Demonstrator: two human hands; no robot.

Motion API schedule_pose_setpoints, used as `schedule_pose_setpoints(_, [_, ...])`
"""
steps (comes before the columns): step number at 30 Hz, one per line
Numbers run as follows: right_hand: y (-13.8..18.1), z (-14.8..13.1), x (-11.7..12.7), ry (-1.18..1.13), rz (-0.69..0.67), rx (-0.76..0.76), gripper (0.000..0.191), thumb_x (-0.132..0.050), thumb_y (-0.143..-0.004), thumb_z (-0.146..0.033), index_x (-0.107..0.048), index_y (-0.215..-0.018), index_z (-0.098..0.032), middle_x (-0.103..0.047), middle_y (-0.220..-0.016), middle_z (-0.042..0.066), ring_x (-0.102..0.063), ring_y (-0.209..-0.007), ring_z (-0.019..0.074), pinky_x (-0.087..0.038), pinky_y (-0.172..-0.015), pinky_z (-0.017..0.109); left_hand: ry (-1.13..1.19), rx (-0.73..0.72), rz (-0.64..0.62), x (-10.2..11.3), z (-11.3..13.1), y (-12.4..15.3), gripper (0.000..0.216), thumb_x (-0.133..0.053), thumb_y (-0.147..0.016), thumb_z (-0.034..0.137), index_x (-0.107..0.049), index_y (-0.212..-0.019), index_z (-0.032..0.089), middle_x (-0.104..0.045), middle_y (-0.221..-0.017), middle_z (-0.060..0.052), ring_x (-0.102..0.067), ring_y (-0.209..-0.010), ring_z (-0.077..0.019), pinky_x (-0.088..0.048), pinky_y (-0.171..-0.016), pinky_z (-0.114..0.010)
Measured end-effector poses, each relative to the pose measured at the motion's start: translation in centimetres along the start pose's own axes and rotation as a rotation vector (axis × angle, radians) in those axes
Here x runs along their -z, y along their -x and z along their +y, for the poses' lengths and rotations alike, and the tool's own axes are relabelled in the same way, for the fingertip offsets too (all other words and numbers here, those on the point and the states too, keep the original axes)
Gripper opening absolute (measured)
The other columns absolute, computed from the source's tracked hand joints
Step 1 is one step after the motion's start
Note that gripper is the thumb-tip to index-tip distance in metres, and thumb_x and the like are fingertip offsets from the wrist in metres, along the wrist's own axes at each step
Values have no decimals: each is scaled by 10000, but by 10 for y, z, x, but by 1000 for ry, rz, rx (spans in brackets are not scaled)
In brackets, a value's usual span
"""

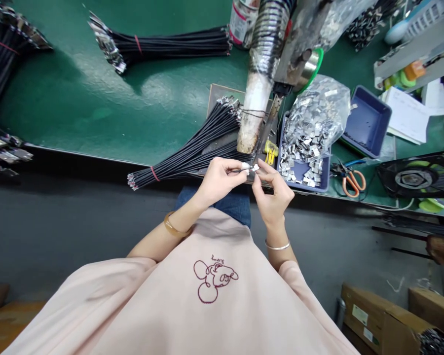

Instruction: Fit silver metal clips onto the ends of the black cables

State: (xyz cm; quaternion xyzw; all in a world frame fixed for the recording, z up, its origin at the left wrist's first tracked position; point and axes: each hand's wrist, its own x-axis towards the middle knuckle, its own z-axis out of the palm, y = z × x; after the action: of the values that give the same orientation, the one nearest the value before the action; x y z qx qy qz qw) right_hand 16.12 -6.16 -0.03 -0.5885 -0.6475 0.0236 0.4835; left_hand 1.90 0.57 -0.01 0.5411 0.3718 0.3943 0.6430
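Observation:
My left hand [221,181] pinches the end of a thin black cable between thumb and fingers, in front of the bench edge. Close beside it, my right hand [274,193] has its fingertips closed on a small silvery metal connector [255,168] at that cable end. Whether cable and connector are joined I cannot make out. Just above both hands are the tip of a metal soldering arm [272,118] and a stained duct hose [252,111]. A bundle of black cables [192,143], tied with a red band, lies to the left of my hands.
Right of my hands stands a blue tray [321,183] with loose metal connectors and a plastic bag [321,106]. Beyond are orange-handled pliers [354,183], a second blue tray [370,118] and a black fan [418,177]. Another cable bundle [173,44] lies at the back.

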Motion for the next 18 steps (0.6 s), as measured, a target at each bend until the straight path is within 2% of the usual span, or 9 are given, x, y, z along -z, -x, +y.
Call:
schedule_pose_setpoints(3, [-3,0,-1,8,-6,18,79,-634,-889,-142,-627,-877,-220,-760,-1175,82,-778,-913,193,-640,-813,330,7,-18,46,-2,1,-1,145,-692,-732,197,-798,-798,123,-715,-681,-9,-635,-626,-124,-532,-633,-219])
schedule_pose_setpoints(7, [-8,-2,-1,31,12,43,88,-640,-888,-135,-648,-882,-223,-769,-1148,71,-760,-1020,210,-634,-862,345,1,-59,82,-5,5,0,143,-686,-710,176,-792,-789,121,-693,-645,-1,-602,-591,-102,-515,-596,-193])
schedule_pose_setpoints(13, [-5,-4,1,25,-5,44,96,-650,-869,-127,-623,-865,-219,-752,-1195,79,-776,-923,188,-643,-830,323,-90,-69,71,-3,8,3,140,-664,-718,166,-779,-776,111,-643,-618,7,-475,-526,-65,-409,-513,-171])
schedule_pose_setpoints(18, [-1,-1,3,48,-8,39,122,-662,-858,-106,-606,-858,-215,-772,-1116,74,-770,-916,171,-628,-792,284,-224,-87,45,-2,6,6,127,-627,-754,147,-740,-709,109,-479,-537,45,-339,-509,-46,-281,-481,-177])
